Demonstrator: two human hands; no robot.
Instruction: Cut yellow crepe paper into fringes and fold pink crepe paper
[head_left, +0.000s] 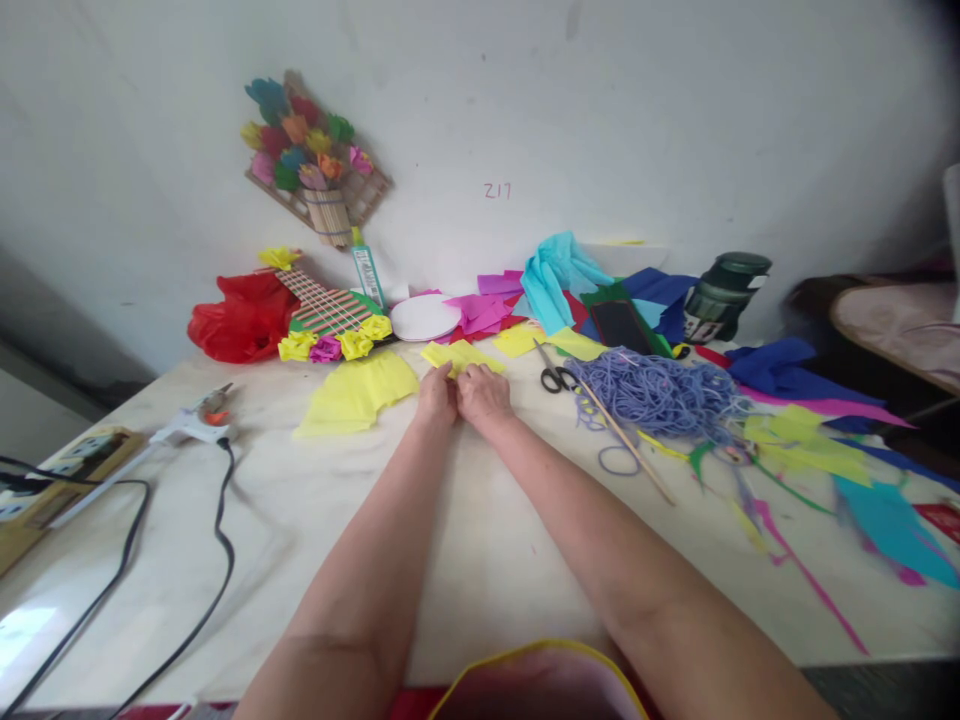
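Both hands meet over the middle of the table, fingers closed on a folded strip of yellow crepe paper. My left hand pinches its near edge, and my right hand presses close beside it, fingers curled. Part of the strip is hidden under the fingers. Just left of my hands lies a larger yellow crepe sheet. To the right are black-handled scissors and a thin wooden stick resting beside a heap of purple yarn.
A white glue gun with its cord and a power strip occupy the left. Behind stand a stick craft with paper flowers, a white disc and a dark green bottle. Crepe scraps litter the right.
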